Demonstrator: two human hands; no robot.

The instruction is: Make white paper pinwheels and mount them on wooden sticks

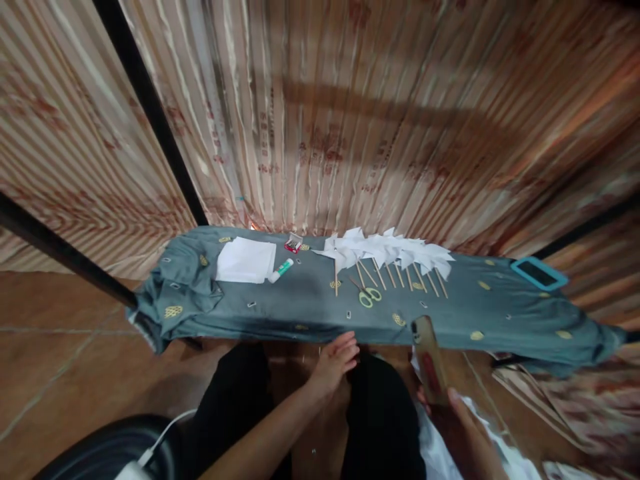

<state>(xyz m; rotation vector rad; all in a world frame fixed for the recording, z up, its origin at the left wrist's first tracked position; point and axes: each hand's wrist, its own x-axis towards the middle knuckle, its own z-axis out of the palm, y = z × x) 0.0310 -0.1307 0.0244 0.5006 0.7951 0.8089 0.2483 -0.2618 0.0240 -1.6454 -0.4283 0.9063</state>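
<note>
My right hand, low on the right, is wrapped round the lower end of a smartphone held upright, its camera side facing me. Over the gap between my knees, my left hand has its fingers stretched out and holds nothing, close to the front edge of the cloth-covered bench. Beyond the hands, several white paper pinwheels on wooden sticks lie in an overlapping row. Green-handled scissors rest just in front of them. Further left are a stack of white paper and a glue stick.
A small red box stands open near the back edge. A blue-framed tablet lies at the bench's right end. Black metal poles frame the bench before a striped wall covering. White sheets and a white cable are below.
</note>
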